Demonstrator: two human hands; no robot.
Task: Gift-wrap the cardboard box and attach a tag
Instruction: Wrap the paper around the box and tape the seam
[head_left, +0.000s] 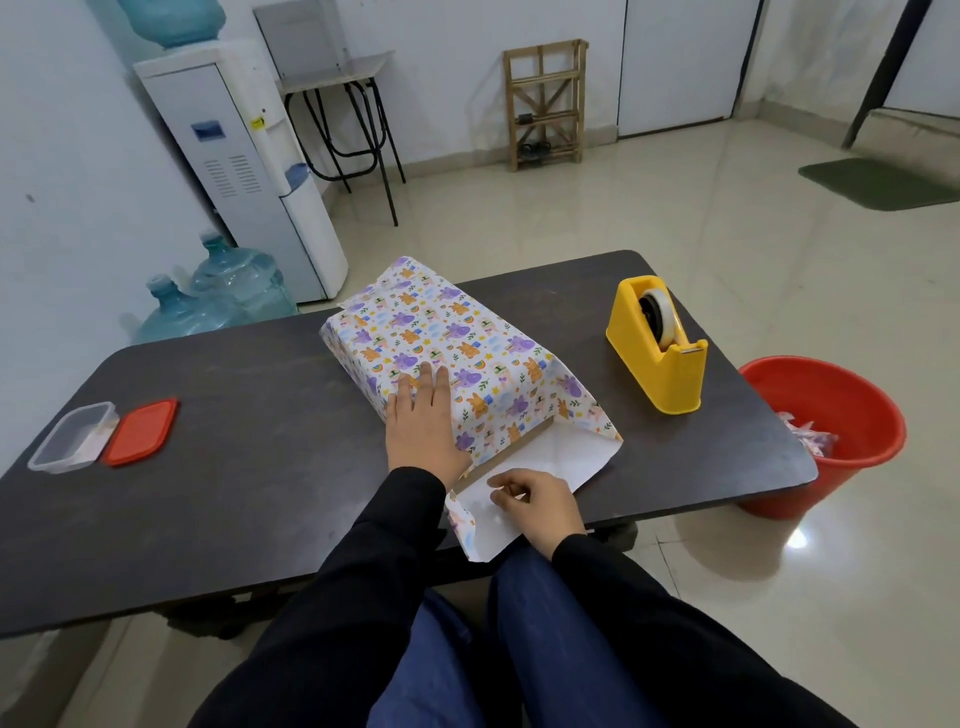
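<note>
The cardboard box (524, 446) lies on the dark table (234, 415), covered in wrapping paper (452, 343) printed with purple and orange animals. Only a thin brown strip of the box shows at its near end. My left hand (422, 422) presses flat on the top of the wrapped box, fingers straight. The paper's near end stands unfolded, its white inner side (561, 457) spread on the table toward me. My right hand (537, 506) rests on that white flap with fingers curled, pinching the paper. The far end of the paper is loose and crumpled.
A yellow tape dispenser (657, 345) stands on the table to the right of the box. A clear plastic container (72, 439) and its red lid (140, 431) lie at the left. A red bucket (826, 431) sits on the floor beyond the table's right edge.
</note>
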